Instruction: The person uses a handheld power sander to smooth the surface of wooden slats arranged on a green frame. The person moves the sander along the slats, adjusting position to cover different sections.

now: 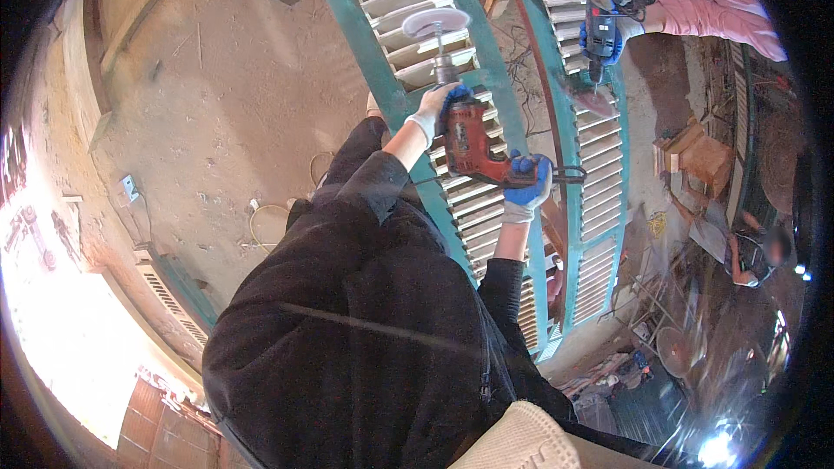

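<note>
Both my hands, in white and blue gloves, grip a red power drill (469, 137) with a round sanding disc (436, 23) on its end. My left hand (437, 110) wraps round the front of the body, just behind the chuck. Farther back, my right hand (528, 181) is closed round the rear handle, where the black cord comes out. The drill lies over a green louvred shutter (408, 102) with pale, worn slats. The disc is above the slats at the shutter's far part; whether it touches them I cannot tell.
Across from me, a co-worker in pink holds a dark drill (601, 35) with a disc over a second green shutter (569, 135). Wooden pieces (702, 156) lie on the dusty floor at right. Another person (751, 256) is farther right. A socket box (129, 188) lies at left.
</note>
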